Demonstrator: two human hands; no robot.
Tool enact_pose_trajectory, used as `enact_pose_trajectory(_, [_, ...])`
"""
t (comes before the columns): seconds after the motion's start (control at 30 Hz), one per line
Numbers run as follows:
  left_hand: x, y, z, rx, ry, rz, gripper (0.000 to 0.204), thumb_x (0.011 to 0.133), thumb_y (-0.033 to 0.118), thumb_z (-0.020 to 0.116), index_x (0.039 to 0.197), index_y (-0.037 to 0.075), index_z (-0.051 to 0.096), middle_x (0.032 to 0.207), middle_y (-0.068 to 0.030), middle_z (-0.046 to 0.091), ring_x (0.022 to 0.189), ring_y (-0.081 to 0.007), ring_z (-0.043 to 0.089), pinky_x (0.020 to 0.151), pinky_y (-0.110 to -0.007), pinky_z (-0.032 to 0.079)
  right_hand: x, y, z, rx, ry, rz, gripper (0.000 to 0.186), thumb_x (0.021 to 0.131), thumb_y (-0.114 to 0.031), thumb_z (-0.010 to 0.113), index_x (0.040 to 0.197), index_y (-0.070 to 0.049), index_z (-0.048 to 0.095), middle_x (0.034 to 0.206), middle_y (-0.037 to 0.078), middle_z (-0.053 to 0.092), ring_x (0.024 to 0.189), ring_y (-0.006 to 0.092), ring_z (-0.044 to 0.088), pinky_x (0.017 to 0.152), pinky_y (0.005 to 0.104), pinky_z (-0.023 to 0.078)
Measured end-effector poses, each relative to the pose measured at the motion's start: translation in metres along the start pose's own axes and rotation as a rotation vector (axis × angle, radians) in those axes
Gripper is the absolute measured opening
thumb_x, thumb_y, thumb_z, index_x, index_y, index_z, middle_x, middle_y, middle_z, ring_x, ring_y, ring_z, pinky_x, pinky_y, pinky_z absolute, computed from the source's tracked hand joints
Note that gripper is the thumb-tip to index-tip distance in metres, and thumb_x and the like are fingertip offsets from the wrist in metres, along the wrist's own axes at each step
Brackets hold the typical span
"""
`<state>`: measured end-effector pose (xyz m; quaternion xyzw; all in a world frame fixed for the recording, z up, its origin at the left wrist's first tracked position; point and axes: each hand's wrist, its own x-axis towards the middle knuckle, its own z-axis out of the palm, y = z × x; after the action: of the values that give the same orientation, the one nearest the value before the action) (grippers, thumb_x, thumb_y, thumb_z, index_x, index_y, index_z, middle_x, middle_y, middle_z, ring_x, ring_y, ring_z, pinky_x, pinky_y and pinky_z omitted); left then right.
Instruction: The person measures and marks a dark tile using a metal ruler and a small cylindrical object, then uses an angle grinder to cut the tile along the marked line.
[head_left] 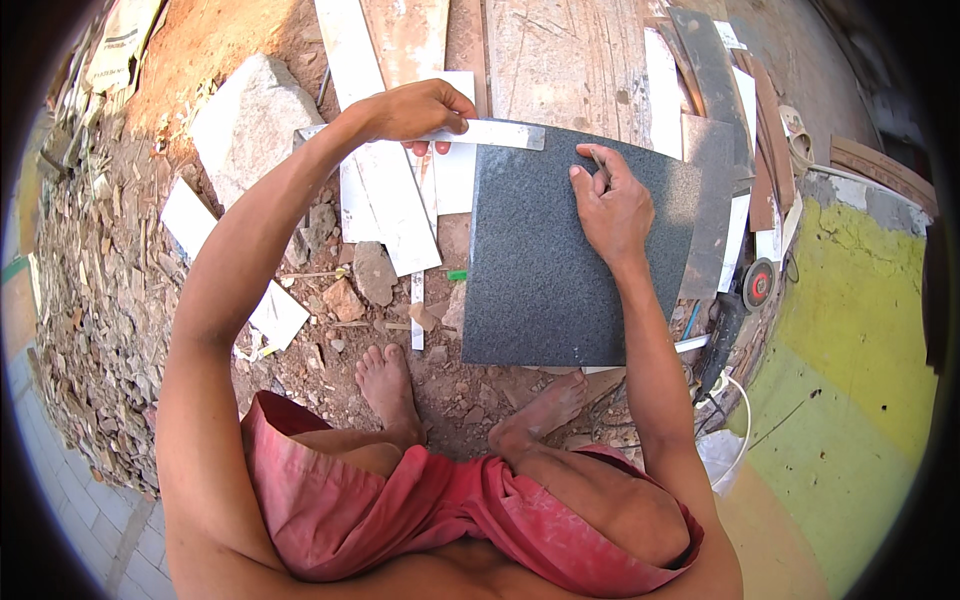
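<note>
Nearest, the person's bare left foot (386, 388) and right foot (545, 408) rest on rubble, the left one off the near left corner of the dark speckled slab (560, 270), the right one just short of the slab's near edge. The slab, the piece being worked, lies broad face up. To the right of its near part sits an angle grinder (728, 325) with a red-centred disc.

Over the slab's far right part, the right hand (615, 205) is curled, thumb and fingers closed on what seems a slim object (600, 160), perhaps a marking tool; it is too small to be sure. Off the slab's far left corner, the left hand (425, 110) pinches a metal straightedge (515, 135) between thumb and fingers, its free end lying over the slab's far edge.

The step in hand looks like measuring or lining up for a mark. The next move would call for the straightedge held steady and flat, with the right hand's tip against it.

Beyond the slab's left side are white offcuts (390, 215) and a large stone (255, 125). Farther left, a sack (122, 45) bears dark print; no writing shows clearly on the slab or straightedge.
</note>
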<state>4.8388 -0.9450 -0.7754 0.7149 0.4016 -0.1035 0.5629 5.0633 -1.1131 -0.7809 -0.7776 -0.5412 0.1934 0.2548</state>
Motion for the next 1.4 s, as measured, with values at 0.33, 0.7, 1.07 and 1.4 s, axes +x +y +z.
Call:
enact_pose_trajectory(0.33, [0.0053, -0.0069, 0.0008, -0.003, 0.007, 0.009, 0.026, 0.093, 0.011, 0.050, 0.106, 0.003, 0.071, 0.062, -0.0015, 0.059, 0.048, -0.0064, 0.053, 0.042, -0.022, 0.045, -0.0006, 0.0005, 0.0000, -0.012, 0.013, -0.013, 0.026, 0.084, -0.020, 0.069, 0.109, -0.014, 0.069, 0.056, -0.001, 0.052, 0.052, 0.0134, 0.054, 0.054, 0.0306, 0.044])
enact_pose_trajectory(0.7, [0.0037, -0.0041, -0.0004, 0.006, 0.003, 0.017, 0.025, 0.093, 0.012, 0.051, 0.105, 0.004, 0.071, 0.059, 0.0001, 0.058, 0.046, -0.0060, 0.052, 0.040, -0.022, 0.044, -0.0010, 0.0038, 0.0010, -0.045, 0.014, -0.044, 0.026, 0.085, -0.020, 0.069, 0.110, -0.013, 0.069, 0.058, -0.002, 0.052, 0.052, 0.0105, 0.052, 0.054, 0.0291, 0.044])
enact_pose_trajectory(1.07, [0.0017, -0.0014, 0.0002, 0.002, -0.011, -0.010, 0.023, 0.094, 0.012, 0.051, 0.103, 0.003, 0.071, 0.059, 0.0003, 0.058, 0.045, -0.0054, 0.051, 0.040, -0.021, 0.043, -0.0011, 0.0050, 0.0016, -0.043, 0.024, -0.068, 0.026, 0.084, -0.020, 0.069, 0.109, -0.014, 0.068, 0.058, 0.002, 0.056, 0.052, 0.0155, 0.057, 0.053, 0.0314, 0.046])
enact_pose_trajectory(1.4, [0.0035, -0.0068, 0.0018, 0.000, -0.011, 0.015, 0.023, 0.093, 0.011, 0.050, 0.098, 0.004, 0.071, 0.059, -0.0005, 0.058, 0.045, -0.0058, 0.050, 0.040, -0.022, 0.043, -0.0018, 0.0039, 0.0038, -0.065, 0.027, -0.049, 0.025, 0.084, -0.021, 0.068, 0.109, -0.015, 0.068, 0.060, 0.002, 0.058, 0.054, 0.0166, 0.060, 0.055, 0.0321, 0.047])
